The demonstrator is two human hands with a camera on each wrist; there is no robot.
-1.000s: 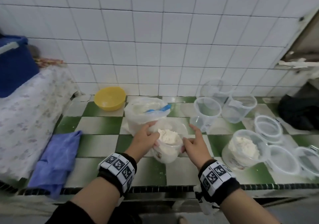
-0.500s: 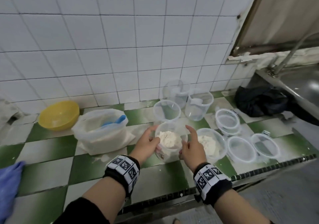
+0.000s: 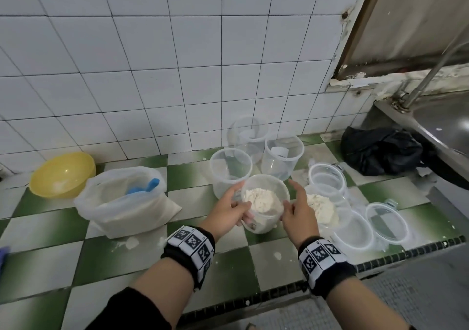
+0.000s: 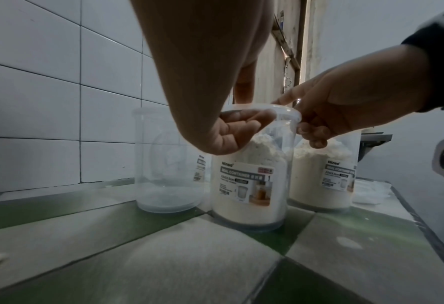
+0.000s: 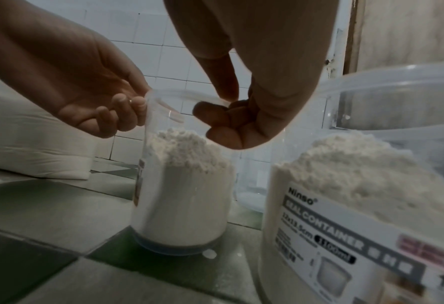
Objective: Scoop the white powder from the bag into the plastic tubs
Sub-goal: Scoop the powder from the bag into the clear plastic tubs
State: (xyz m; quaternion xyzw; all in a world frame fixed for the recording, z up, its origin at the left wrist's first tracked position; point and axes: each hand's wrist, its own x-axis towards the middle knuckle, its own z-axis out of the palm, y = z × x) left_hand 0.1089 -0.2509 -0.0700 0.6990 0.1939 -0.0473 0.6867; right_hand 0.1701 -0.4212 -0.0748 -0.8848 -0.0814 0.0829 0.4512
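Observation:
A clear plastic tub (image 3: 264,204), heaped with white powder, stands on the checked counter (image 3: 132,261). My left hand (image 3: 234,207) grips its left rim, the fingers curled against the wall (image 4: 244,127). My right hand (image 3: 291,206) holds the right rim with curled fingers (image 5: 223,119) and the forefinger stretched out. Just to the right stands a second tub (image 3: 321,209) full of powder. The open powder bag (image 3: 124,202) lies to the left with a blue scoop (image 3: 146,188) stuck in it.
Three empty tubs (image 3: 229,169) (image 3: 283,154) (image 3: 250,134) stand behind, by the tiled wall. Loose lids (image 3: 327,177) (image 3: 387,221) lie at the right. A yellow bowl (image 3: 62,174) sits far left, a black bag (image 3: 380,152) and a steel sink (image 3: 444,126) far right. Spilled powder dots the counter.
Both hands have carried the filled tub rightward, from beside the bag to beside the second filled tub. My head has turned right; the sink is now in view.

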